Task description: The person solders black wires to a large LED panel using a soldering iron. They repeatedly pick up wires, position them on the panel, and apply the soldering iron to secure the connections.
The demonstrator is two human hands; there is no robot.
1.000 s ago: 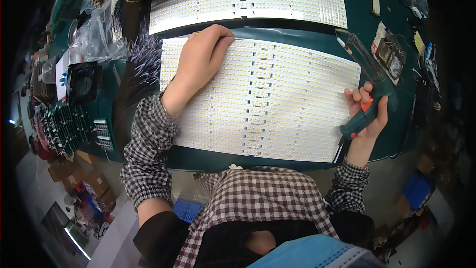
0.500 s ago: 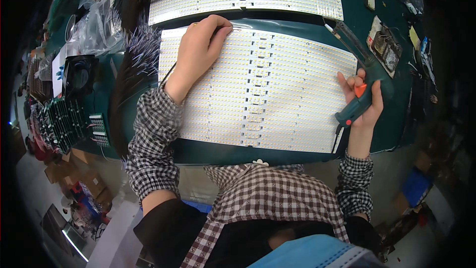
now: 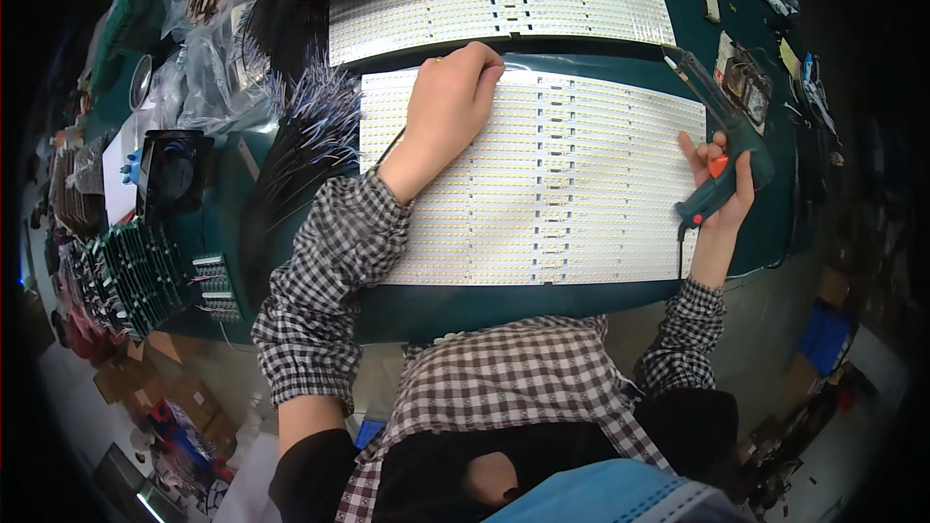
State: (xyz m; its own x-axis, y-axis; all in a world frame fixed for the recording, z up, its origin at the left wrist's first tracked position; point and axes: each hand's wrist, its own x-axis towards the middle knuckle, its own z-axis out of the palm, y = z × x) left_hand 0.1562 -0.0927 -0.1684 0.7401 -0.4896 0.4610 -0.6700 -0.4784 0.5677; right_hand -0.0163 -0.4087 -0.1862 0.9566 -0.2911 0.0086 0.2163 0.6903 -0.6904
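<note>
A white LED panel (image 3: 504, 165) with rows of small yellowish LEDs lies in front of me on the green table. My left hand (image 3: 450, 102) is at its far edge, left of the middle, with thumb and fingers closed together. Whatever is between those fingertips is hidden. A thin dark wire (image 3: 391, 147) shows beside the left wrist. At the panel's right edge my right hand (image 3: 722, 179) is wrapped round a green soldering gun (image 3: 715, 196) with an orange trigger. Its tip points up and away to the left, apart from my left hand.
Beyond lies a second LED panel (image 3: 601, 0), partly under a bundle of black wires (image 3: 295, 24) with frayed coloured ends. On the left are plastic bags (image 3: 208, 77), a black fan (image 3: 174, 169) and stacked green circuit boards (image 3: 140, 271). A soldering-tip holder tray (image 3: 744, 82) sits at right.
The whole view has shifted, so the panel and my left hand appear further right in the picture. Both hands keep nearly the same places relative to the panel, with the same grips.
</note>
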